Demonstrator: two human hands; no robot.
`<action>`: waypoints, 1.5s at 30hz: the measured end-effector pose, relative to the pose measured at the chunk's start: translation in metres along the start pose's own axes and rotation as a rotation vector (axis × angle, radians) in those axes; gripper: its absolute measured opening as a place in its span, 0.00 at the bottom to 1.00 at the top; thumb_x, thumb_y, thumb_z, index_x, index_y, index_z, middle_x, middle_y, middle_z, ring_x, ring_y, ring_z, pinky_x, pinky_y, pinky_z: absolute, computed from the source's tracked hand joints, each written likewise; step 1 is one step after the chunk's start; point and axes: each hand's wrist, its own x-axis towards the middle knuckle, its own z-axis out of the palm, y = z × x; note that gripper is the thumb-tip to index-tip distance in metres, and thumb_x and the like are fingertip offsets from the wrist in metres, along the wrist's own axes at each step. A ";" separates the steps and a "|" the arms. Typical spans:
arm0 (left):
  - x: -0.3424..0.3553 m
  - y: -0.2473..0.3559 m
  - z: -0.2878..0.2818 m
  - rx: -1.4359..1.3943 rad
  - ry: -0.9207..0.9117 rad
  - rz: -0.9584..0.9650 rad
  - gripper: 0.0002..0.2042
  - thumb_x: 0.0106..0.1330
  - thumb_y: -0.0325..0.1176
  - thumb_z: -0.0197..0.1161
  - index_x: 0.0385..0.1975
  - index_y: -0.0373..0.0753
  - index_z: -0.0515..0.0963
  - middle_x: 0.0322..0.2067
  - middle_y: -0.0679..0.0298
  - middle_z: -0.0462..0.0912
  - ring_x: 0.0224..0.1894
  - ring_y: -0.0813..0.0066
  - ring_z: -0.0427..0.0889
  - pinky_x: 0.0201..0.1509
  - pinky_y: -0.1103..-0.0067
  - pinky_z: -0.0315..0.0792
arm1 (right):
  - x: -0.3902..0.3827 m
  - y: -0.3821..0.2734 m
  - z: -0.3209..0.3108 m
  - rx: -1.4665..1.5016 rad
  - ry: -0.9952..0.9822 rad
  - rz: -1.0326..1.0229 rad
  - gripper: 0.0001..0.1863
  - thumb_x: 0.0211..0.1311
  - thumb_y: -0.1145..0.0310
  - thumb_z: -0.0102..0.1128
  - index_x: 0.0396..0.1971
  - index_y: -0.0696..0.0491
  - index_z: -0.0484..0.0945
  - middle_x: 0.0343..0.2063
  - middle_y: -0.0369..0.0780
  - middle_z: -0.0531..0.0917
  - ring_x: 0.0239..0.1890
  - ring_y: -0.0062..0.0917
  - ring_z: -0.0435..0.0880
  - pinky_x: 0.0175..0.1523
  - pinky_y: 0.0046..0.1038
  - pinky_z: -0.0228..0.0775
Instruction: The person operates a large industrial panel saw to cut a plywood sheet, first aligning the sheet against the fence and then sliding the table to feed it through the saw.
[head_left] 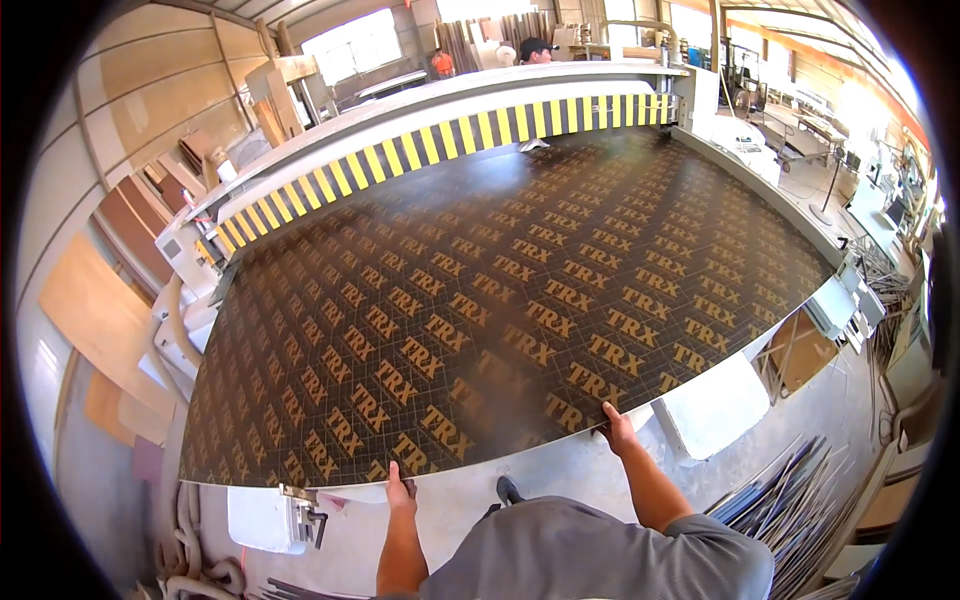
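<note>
Extending fwd from fingers [613, 417]: dk sheet [500, 290]

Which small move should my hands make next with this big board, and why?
Perhaps push the board gently toward the striped beam: your left hand and right hand both hold its near edge, and its far part lies near that beam.

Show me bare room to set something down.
Free: dark brown printed panel between the left hand and yellow-black striped beam; grey concrete floor between right forearm and long thin strips. Crowded: those heaped strips; lower left, beige hoses.
</note>
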 end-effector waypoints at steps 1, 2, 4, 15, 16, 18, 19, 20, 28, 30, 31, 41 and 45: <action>-0.003 0.002 -0.002 0.025 0.017 -0.021 0.19 0.71 0.53 0.67 0.27 0.48 0.72 0.18 0.74 0.69 0.16 0.82 0.65 0.19 0.83 0.56 | 0.000 0.000 0.002 -0.007 -0.004 0.011 0.24 0.73 0.57 0.60 0.62 0.55 0.75 0.54 0.40 0.85 0.53 0.31 0.85 0.57 0.37 0.78; 0.000 0.001 -0.005 0.033 -0.004 -0.046 0.19 0.72 0.52 0.67 0.26 0.49 0.69 0.18 0.75 0.65 0.15 0.82 0.61 0.19 0.83 0.54 | -0.001 -0.003 0.004 0.010 -0.017 -0.015 0.24 0.73 0.58 0.60 0.62 0.56 0.75 0.54 0.41 0.85 0.53 0.32 0.85 0.58 0.37 0.79; 0.002 -0.001 -0.009 0.025 -0.019 -0.050 0.19 0.72 0.52 0.67 0.27 0.49 0.69 0.18 0.75 0.65 0.15 0.82 0.61 0.19 0.83 0.53 | -0.004 -0.002 0.005 0.097 -0.053 -0.070 0.24 0.72 0.61 0.62 0.61 0.58 0.74 0.53 0.42 0.85 0.52 0.33 0.86 0.58 0.37 0.80; 0.012 -0.004 -0.018 0.014 -0.096 -0.077 0.18 0.73 0.52 0.66 0.28 0.48 0.71 0.17 0.76 0.65 0.15 0.83 0.60 0.19 0.82 0.51 | 0.002 0.009 0.001 0.095 0.049 -0.048 0.24 0.71 0.61 0.65 0.60 0.59 0.75 0.53 0.42 0.85 0.51 0.32 0.86 0.57 0.35 0.81; 0.012 -0.005 -0.017 0.018 -0.102 -0.078 0.18 0.73 0.52 0.66 0.28 0.48 0.71 0.17 0.76 0.65 0.15 0.83 0.60 0.19 0.82 0.51 | 0.006 0.011 -0.001 0.091 0.059 -0.063 0.24 0.71 0.61 0.65 0.60 0.59 0.76 0.52 0.42 0.85 0.51 0.32 0.87 0.57 0.34 0.81; 0.012 -0.005 -0.017 0.013 -0.111 -0.076 0.18 0.73 0.52 0.65 0.28 0.48 0.71 0.17 0.75 0.64 0.15 0.82 0.59 0.19 0.81 0.50 | 0.011 0.014 -0.004 0.092 0.054 -0.054 0.24 0.71 0.61 0.65 0.60 0.59 0.76 0.52 0.42 0.85 0.50 0.32 0.87 0.56 0.34 0.81; 0.013 -0.005 -0.017 0.019 -0.118 -0.076 0.18 0.73 0.52 0.65 0.28 0.48 0.71 0.17 0.75 0.64 0.15 0.82 0.59 0.19 0.81 0.50 | 0.013 0.014 -0.005 0.089 0.045 -0.043 0.24 0.71 0.61 0.65 0.59 0.59 0.76 0.51 0.41 0.86 0.50 0.32 0.87 0.56 0.33 0.81; 0.013 -0.005 -0.016 0.012 -0.120 -0.069 0.18 0.73 0.52 0.64 0.28 0.48 0.71 0.17 0.76 0.64 0.15 0.82 0.59 0.19 0.81 0.49 | 0.014 0.014 -0.006 0.096 0.050 -0.047 0.24 0.71 0.61 0.65 0.59 0.59 0.76 0.51 0.41 0.86 0.50 0.32 0.87 0.56 0.33 0.81; 0.016 -0.006 -0.020 0.003 -0.161 -0.071 0.19 0.75 0.52 0.63 0.25 0.49 0.68 0.15 0.76 0.62 0.14 0.82 0.57 0.18 0.80 0.48 | 0.010 0.014 -0.003 -0.013 0.075 -0.084 0.27 0.65 0.51 0.69 0.50 0.61 0.80 0.40 0.41 0.85 0.39 0.29 0.83 0.43 0.32 0.76; 0.012 -0.005 -0.018 0.015 -0.136 -0.070 0.19 0.75 0.52 0.63 0.25 0.49 0.68 0.15 0.76 0.61 0.14 0.82 0.57 0.18 0.80 0.47 | 0.005 0.009 -0.002 -0.001 0.071 -0.036 0.22 0.70 0.60 0.67 0.57 0.58 0.77 0.47 0.41 0.87 0.45 0.30 0.87 0.48 0.31 0.81; 0.009 -0.004 -0.017 0.018 -0.133 -0.063 0.20 0.75 0.53 0.63 0.25 0.49 0.68 0.15 0.75 0.61 0.14 0.82 0.57 0.19 0.80 0.48 | 0.001 0.007 0.000 0.024 0.050 -0.047 0.22 0.70 0.60 0.67 0.56 0.58 0.78 0.47 0.41 0.87 0.44 0.30 0.87 0.48 0.31 0.81; 0.005 -0.003 -0.008 0.030 -0.126 -0.071 0.20 0.74 0.52 0.63 0.25 0.49 0.68 0.15 0.75 0.61 0.15 0.81 0.57 0.19 0.80 0.49 | 0.013 0.012 -0.012 0.026 0.079 -0.051 0.20 0.71 0.60 0.66 0.54 0.58 0.79 0.45 0.39 0.87 0.42 0.28 0.87 0.46 0.30 0.81; 0.001 0.001 -0.016 0.044 -0.116 -0.067 0.19 0.75 0.52 0.63 0.25 0.49 0.68 0.15 0.75 0.61 0.15 0.81 0.57 0.20 0.80 0.50 | 0.000 0.007 0.008 0.062 0.063 -0.047 0.20 0.70 0.60 0.66 0.54 0.58 0.80 0.45 0.40 0.88 0.42 0.29 0.87 0.47 0.30 0.80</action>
